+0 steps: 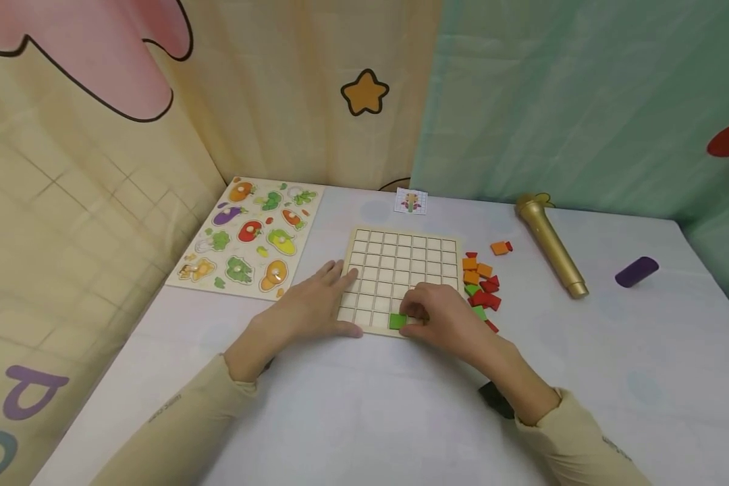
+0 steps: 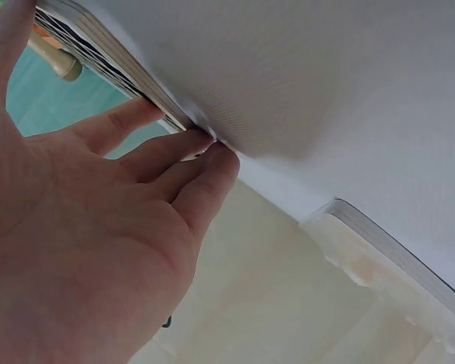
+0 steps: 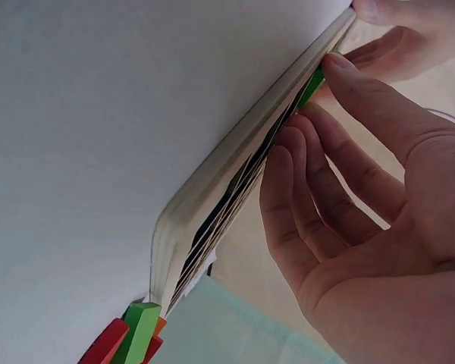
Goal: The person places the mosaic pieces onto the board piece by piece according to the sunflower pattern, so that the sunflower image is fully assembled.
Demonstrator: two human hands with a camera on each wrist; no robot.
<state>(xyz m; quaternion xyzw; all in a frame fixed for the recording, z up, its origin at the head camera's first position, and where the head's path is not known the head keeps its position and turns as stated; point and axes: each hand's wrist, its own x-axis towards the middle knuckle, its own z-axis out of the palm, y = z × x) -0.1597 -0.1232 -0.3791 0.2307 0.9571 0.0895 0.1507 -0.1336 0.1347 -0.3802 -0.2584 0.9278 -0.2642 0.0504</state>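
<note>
**Green tile [image 1: 396,322] at the near row of the grid board [image 1: 372,260]**

The right hand [image 1: 443,314] pinches the green tile between thumb and forefinger, at the middle of the near row; this fine grip seems to suit so small a piece. The left hand [image 1: 310,304] grips nothing: its thumb stands wide from the rather straight fingers, and it touches the board's left side and near corner, probably for keeping it steady. Just beside the right edge lie loose tiles [image 1: 489,286], orange, red and green, perhaps there for easy reach. Apart from the work are the vegetable puzzle [image 1: 258,277] at left, a golden microphone [image 1: 553,246] and a purple cylinder [image 1: 636,271] at right. Beyond the board lies a small picture card [image 1: 411,201], face upward. The table [image 1: 340,412] is whitish and smooth; behind it hang printed curtains [image 1: 498,101], cream and green, with an orange star [image 1: 365,94].
</note>
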